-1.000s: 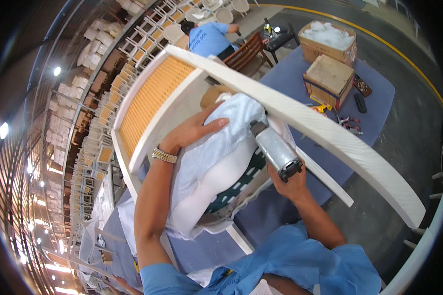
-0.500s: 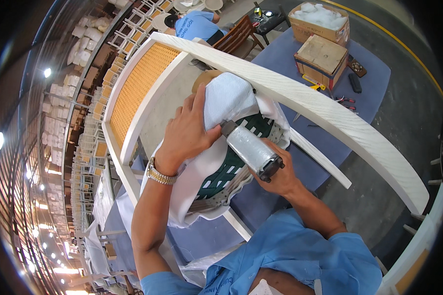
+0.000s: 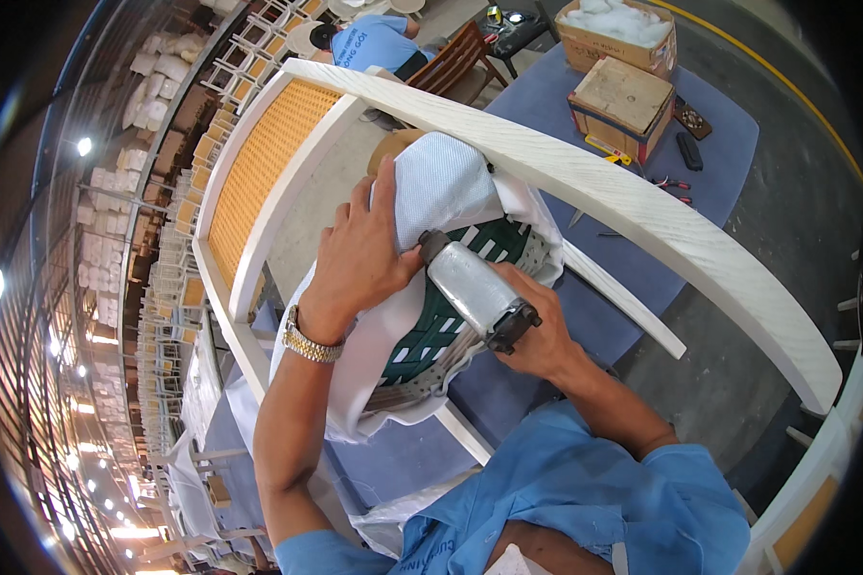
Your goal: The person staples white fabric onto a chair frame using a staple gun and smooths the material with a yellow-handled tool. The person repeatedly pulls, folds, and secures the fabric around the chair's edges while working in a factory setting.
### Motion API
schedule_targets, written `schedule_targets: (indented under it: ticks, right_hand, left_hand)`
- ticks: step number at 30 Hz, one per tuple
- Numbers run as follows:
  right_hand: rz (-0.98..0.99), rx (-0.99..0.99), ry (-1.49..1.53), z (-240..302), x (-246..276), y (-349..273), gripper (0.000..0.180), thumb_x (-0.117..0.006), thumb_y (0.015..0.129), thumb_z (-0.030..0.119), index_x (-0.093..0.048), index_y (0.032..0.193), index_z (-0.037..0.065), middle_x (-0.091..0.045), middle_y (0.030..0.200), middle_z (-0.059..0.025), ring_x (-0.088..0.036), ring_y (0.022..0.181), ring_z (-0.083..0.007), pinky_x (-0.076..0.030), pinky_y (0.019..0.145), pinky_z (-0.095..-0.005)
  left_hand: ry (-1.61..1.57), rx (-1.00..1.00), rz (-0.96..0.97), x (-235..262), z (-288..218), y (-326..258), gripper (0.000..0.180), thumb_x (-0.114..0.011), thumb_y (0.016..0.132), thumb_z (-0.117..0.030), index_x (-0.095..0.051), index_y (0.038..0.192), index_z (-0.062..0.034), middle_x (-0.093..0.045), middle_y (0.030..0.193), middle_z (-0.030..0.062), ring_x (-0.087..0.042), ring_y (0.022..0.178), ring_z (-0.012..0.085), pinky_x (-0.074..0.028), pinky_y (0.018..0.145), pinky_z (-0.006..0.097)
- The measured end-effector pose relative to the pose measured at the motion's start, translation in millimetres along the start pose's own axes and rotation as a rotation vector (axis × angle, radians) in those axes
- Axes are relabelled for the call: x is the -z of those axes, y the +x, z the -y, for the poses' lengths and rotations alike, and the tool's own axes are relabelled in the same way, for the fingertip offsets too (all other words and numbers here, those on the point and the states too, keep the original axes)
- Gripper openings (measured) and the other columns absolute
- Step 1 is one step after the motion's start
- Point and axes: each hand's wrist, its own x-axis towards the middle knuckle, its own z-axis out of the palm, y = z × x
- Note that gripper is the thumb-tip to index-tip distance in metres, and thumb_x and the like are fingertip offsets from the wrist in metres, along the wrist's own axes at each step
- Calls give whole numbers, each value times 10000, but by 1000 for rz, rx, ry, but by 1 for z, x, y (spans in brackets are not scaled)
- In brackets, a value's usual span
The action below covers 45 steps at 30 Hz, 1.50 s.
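Note:
A white-framed chair with a woven cane back panel point(image 3: 268, 144) lies tipped on a table, its underside exposed. Pale blue-white fabric point(image 3: 441, 187) wraps over the seat's edge, and dark green webbing point(image 3: 430, 331) crosses the seat opening. My left hand point(image 3: 362, 254) rests on the fabric with fingers stretched out, the thumb close to the tool's nose. In my right hand point(image 3: 542, 331) is a silver staple gun point(image 3: 475, 292) with black ends. Its nose points at the fabric edge beside my left thumb; whether it touches is hard to tell. The gun's handle is hidden.
On the blue-covered table point(image 3: 719, 211) stand a closed cardboard box point(image 3: 623, 101) and an open box of white stuffing point(image 3: 623, 29). Pliers point(image 3: 671, 182) and a yellow cutter point(image 3: 607, 149) lie nearby. A person in blue point(image 3: 374, 43) sits beyond. Stacked chair frames point(image 3: 177, 278) line the left.
The staple gun and my right hand have shifted slightly left, bringing the nose nearer my left thumb. My left hand stays on the fabric. The whole view has moved a little.

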Motion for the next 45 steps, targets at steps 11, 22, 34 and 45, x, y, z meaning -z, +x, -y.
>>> schedule_targets:
  ticks: [11, 22, 34, 45]
  right_hand:
    - [-104, 56, 25, -8, -7, 0, 653, -810, 669, 33, -573, 1275, -20, -646, 1135, -194, -675, 1006, -377, -539, 861, -382]
    - [-139, 51, -137, -31, -13, 13, 446, -780, 689, -3, -615, 1101, -48, -629, 1088, -206, -666, 950, -398, -538, 814, -423]
    - [-169, 123, -216, -16, 1, 4, 462, -761, 798, 68, -603, 1207, -80, -712, 1030, -214, -724, 902, -338, -558, 841, -390]
    - [-22, 43, -2, 6, -17, -8, 526, -792, 719, 48, -605, 1202, -42, -673, 1099, -202, -705, 941, -353, -557, 836, -366]
  left_hand:
    - [-298, -346, 234, 43, 40, -7, 896, -744, 844, -359, -293, 1581, -120, -344, 1579, 243, -424, 1398, 420, -342, 1152, 515]
    - [-1124, 354, 445, 12, 82, 29, 718, -524, 1006, -550, -501, 1429, 29, -570, 1395, 206, -572, 1251, 237, -409, 1091, 300]
    - [-322, -61, 102, 14, 44, -6, 952, -596, 890, -647, -307, 1553, -27, -452, 1475, 316, -471, 1360, 436, -356, 1135, 436]
    - [-75, 16, 15, 8, 17, -26, 985, -728, 785, -299, -201, 1587, -74, -466, 1426, 313, -515, 1269, 482, -434, 1058, 489]
